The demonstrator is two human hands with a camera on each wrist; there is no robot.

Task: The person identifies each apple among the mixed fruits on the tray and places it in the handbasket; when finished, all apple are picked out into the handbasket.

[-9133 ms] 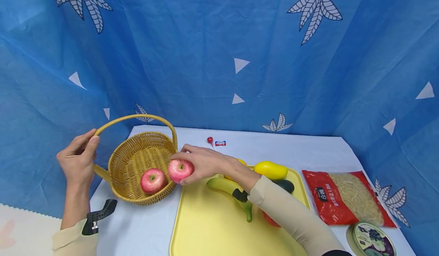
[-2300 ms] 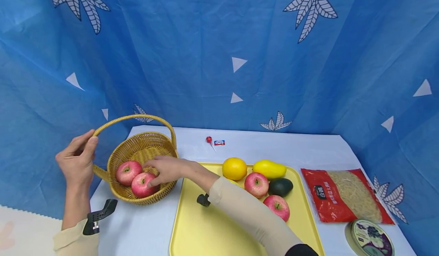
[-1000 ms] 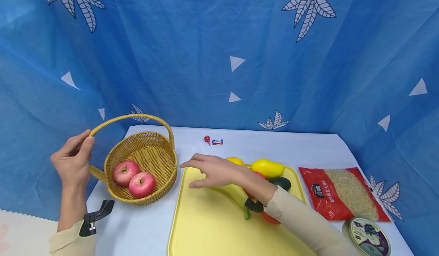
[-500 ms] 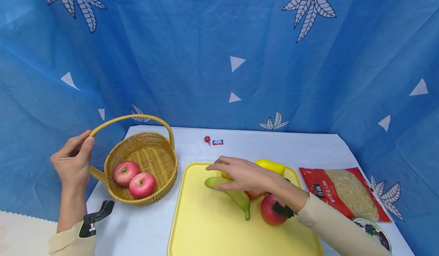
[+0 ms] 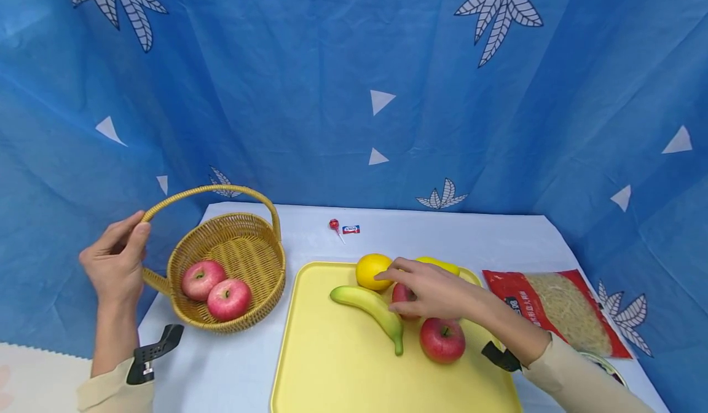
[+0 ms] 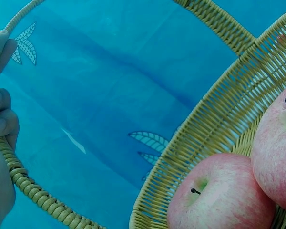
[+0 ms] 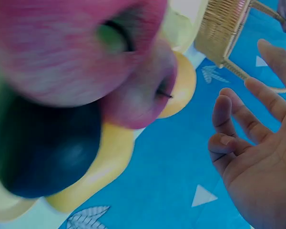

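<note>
Your left hand (image 5: pixel 115 258) gripped the basket handle (image 5: pixel 212 188); your right hand (image 5: pixel 437 291), fingers apart and empty, hovered by the rear apple (image 5: pixel 401 295) on the tray (image 5: pixel 332 373). Wrapping its sides, clear of the lemon (image 5: pixel 369 271), seemed best.

Basket (image 5: pixel 257 259) — ribbed wicker weave; tray (image 5: pixel 326 370) — smooth plastic.

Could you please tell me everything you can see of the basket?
The basket is round, golden-brown and woven, looking like wicker, with a tall wrapped handle arching over its open top. It is left of the yellow tray, apart from it. Two red apples lie inside, leaving part of the floor bare. The left hand grips the handle's left side.
</note>
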